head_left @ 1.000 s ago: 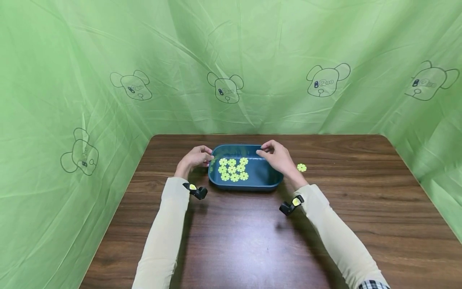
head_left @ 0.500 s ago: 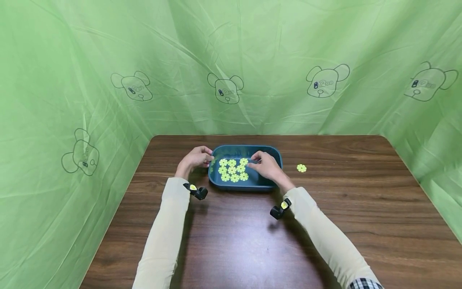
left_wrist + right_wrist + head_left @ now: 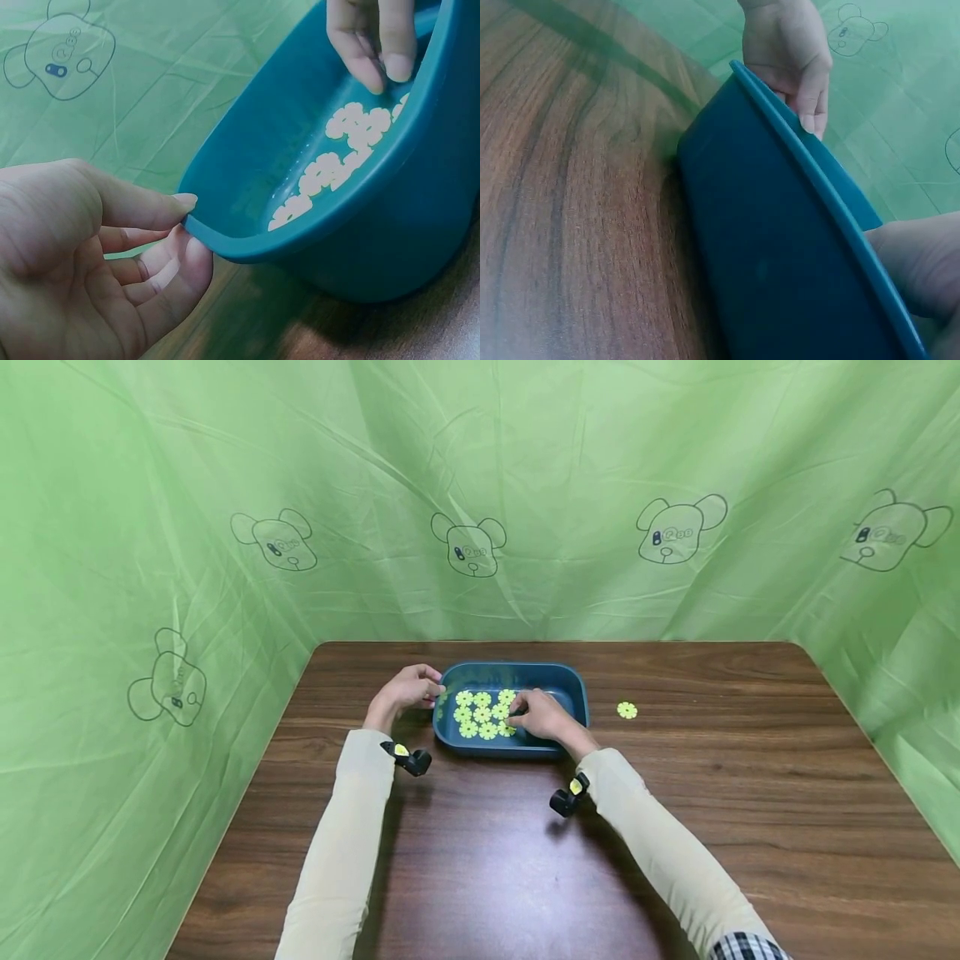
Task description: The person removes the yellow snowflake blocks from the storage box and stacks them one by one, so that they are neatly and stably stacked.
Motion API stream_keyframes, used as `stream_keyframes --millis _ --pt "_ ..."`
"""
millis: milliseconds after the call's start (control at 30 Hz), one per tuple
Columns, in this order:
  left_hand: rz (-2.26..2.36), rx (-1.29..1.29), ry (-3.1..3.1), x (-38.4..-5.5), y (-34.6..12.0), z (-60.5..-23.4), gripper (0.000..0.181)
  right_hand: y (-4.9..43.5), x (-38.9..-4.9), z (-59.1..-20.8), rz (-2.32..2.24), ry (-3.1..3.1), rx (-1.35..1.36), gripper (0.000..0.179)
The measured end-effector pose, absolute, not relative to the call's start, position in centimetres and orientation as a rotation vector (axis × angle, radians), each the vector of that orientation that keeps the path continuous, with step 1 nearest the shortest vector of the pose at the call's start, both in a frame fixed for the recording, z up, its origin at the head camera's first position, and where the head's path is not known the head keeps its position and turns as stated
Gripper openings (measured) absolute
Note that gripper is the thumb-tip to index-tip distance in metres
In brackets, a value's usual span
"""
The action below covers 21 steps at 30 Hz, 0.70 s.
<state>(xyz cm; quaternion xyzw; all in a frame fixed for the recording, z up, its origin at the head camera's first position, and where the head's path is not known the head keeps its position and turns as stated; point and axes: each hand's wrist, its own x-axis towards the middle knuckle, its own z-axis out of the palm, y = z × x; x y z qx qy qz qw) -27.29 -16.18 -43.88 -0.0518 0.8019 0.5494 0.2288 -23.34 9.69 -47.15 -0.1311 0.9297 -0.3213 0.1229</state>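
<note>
A dark blue oblong tub (image 3: pixel 517 751) stands on the table, with several flat yellow flower-shaped pieces (image 3: pixel 482 714) laid out in rows on the left of its floor. My left hand (image 3: pixel 408 687) is at the tub's left end; in the left wrist view its thumb and forefinger pinch the tub's rim (image 3: pixel 247 247). Reaching inside, my right hand (image 3: pixel 546 716) has its fingertips down by the right-hand pieces, partly covering one. Whether those fingertips hold anything is unclear. In the right wrist view the tub wall (image 3: pixel 772 247) hides the right fingertips.
One more yellow flower-shaped piece (image 3: pixel 627 710) lies on the brown wooden table (image 3: pixel 750 760), right of the tub. A green curtain (image 3: pixel 570 585) with printed bear heads closes off the back and sides. Each sleeve carries a small black wrist camera (image 3: pixel 408 760).
My right hand has moved from the tub's back right, leftward and then nearer to me, ending beside the right-hand pieces. The left hand stays at the rim; the loose piece has not moved.
</note>
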Motion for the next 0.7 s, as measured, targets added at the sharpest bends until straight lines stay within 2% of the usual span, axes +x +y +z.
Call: stream_keyframes --millis 200,533,700 --pt "1.507 -0.149 2.178 -27.3 -16.1 -43.7 0.034 9.3 -23.5 -47.3 -0.790 2.751 -0.431 0.026" --pt "1.474 -0.137 2.153 -26.0 -15.6 -41.1 0.040 8.9 -23.2 -47.2 -0.618 2.769 -0.355 0.028" --pt "1.499 -0.135 2.187 -26.8 -16.0 -42.8 0.035 9.1 -23.3 -47.0 -0.673 2.772 -0.353 0.023"
